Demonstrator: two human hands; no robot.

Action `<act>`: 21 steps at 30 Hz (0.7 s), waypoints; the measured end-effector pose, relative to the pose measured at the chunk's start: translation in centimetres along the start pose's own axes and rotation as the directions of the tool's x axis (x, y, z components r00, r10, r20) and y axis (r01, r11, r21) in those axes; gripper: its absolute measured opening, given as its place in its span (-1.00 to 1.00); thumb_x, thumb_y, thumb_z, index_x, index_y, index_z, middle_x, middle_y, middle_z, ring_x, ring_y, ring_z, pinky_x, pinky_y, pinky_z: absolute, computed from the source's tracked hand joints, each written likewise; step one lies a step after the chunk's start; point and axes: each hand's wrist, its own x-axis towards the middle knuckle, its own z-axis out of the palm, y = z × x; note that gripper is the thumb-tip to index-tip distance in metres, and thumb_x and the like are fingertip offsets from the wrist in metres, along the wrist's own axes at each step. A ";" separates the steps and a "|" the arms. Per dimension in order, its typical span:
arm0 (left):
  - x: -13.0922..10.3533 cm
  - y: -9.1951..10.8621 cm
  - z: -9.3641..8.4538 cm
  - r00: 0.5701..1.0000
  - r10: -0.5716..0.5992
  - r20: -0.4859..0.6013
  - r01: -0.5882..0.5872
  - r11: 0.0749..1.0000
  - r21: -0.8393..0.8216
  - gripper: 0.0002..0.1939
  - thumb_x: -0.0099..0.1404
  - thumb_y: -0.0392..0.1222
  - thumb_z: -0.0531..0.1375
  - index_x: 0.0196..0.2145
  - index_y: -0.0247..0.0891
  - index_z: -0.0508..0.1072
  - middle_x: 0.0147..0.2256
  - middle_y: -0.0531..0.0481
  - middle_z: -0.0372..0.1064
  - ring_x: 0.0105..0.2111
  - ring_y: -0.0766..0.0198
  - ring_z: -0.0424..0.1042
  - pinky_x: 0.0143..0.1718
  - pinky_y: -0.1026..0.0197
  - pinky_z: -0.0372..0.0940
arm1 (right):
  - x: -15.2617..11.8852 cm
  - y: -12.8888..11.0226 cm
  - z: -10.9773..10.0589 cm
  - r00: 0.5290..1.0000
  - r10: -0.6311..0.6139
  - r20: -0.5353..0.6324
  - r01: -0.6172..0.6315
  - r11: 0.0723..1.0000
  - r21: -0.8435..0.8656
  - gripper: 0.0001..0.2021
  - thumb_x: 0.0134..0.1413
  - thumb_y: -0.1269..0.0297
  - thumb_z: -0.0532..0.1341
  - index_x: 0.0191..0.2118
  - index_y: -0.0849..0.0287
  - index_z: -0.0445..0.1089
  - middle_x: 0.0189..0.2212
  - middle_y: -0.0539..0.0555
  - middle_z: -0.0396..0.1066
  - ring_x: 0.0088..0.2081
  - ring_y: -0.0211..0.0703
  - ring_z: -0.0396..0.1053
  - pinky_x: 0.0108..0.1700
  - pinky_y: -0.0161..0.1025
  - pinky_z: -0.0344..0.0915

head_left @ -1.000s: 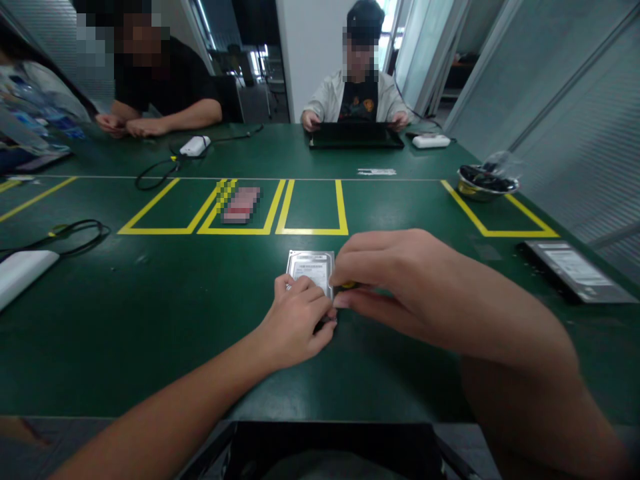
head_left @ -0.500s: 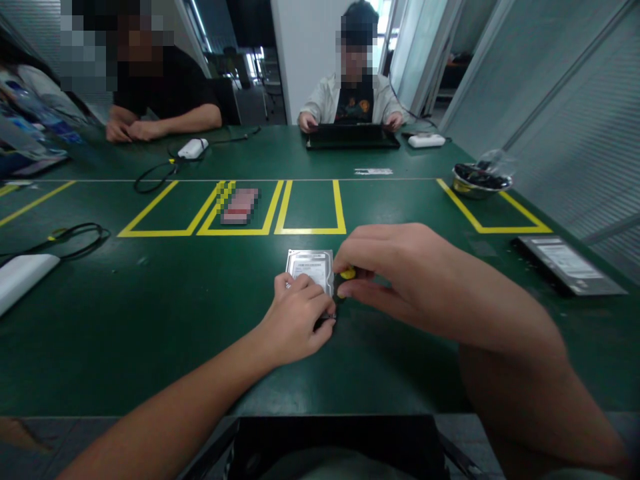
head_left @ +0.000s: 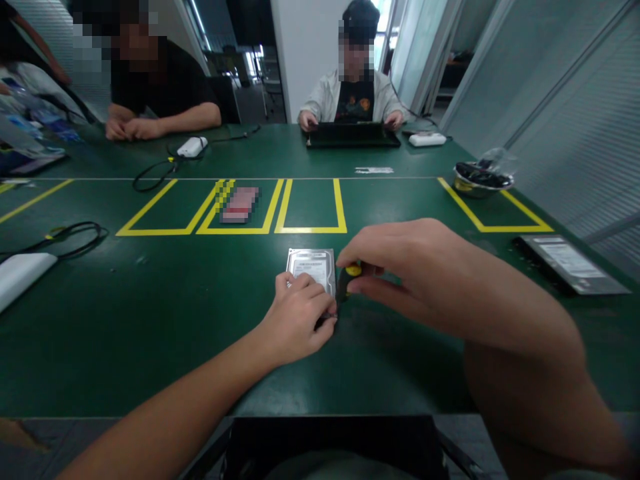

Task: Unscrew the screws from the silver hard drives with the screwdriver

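Drive point(head_left: 315, 262) lies flat on green table point(head_left: 150, 333), label up. Left hand point(head_left: 301, 317): fingers curled, gripping its near end. Right hand point(head_left: 403, 263): thumb and fingers pinch dark tool point(head_left: 343, 283) beside drive's right edge.

We found ourselves in what looked like an office or meeting room with a workshop side to it. We had a big green counter point(head_left: 125, 347) before us, and people sat along its far edge: a person in black point(head_left: 173, 83) left of that edge's middle, and a person in a pale jacket point(head_left: 320, 100) to the right. Past the far edge we saw a white wall point(head_left: 315, 67) and an opening point(head_left: 253, 100) onto a dim space; slatted partitions point(head_left: 570, 113) ran beyond the right edge. We read the workshop side in the yellow tape rectangles point(head_left: 311, 231), a bowl of dark items point(head_left: 481, 191) near the right edge, and two metal drives point(head_left: 314, 260) with labels.
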 end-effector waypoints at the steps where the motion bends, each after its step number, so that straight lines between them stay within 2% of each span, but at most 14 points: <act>1: 0.0 0.0 0.0 1.000 0.000 0.001 0.000 1.000 -0.003 -0.89 0.24 -0.15 0.17 -0.39 -0.21 0.43 -0.38 -0.01 0.41 -0.20 0.05 0.27 -0.15 -0.06 -0.07 | 0.0 0.0 0.0 1.000 0.000 0.005 0.000 1.000 0.006 -0.89 0.22 0.42 0.17 -0.21 0.22 0.45 -0.35 0.04 0.43 -0.32 -0.21 0.33 -0.29 -0.28 0.14; 10: 0.1 0.1 0.3 1.000 -0.008 -0.017 0.008 1.000 0.012 -0.86 0.26 -0.15 0.15 -0.41 -0.21 0.43 -0.37 -0.03 0.43 -0.19 0.03 0.29 -0.16 -0.07 -0.06 | 0.0 -0.1 -0.3 0.996 -0.061 0.066 0.050 0.987 0.152 -0.82 0.26 0.45 0.11 -0.19 0.22 0.47 -0.26 0.07 0.43 -0.26 -0.23 0.33 -0.23 -0.30 0.18; 14: 0.1 0.1 0.4 1.000 -0.004 -0.018 0.004 1.000 0.012 -0.86 0.26 -0.15 0.15 -0.42 -0.22 0.42 -0.37 -0.03 0.44 -0.17 0.01 0.30 -0.17 -0.08 -0.06 | -0.1 0.0 -0.2 0.997 -0.058 0.051 0.048 0.985 0.167 -0.83 0.27 0.43 0.11 -0.18 0.21 0.47 -0.24 0.08 0.41 -0.27 -0.24 0.32 -0.24 -0.31 0.17; 21: 0.1 0.1 -0.1 1.000 0.027 -0.007 -0.027 0.999 0.025 -0.89 0.21 -0.12 0.19 -0.39 -0.20 0.43 -0.33 -0.06 0.46 -0.15 -0.01 0.29 -0.16 -0.08 -0.03 | -0.1 0.1 -0.2 0.998 -0.057 0.033 0.052 0.988 0.146 -0.83 0.27 0.42 0.10 -0.24 0.22 0.46 -0.31 0.05 0.41 -0.31 -0.25 0.31 -0.28 -0.31 0.14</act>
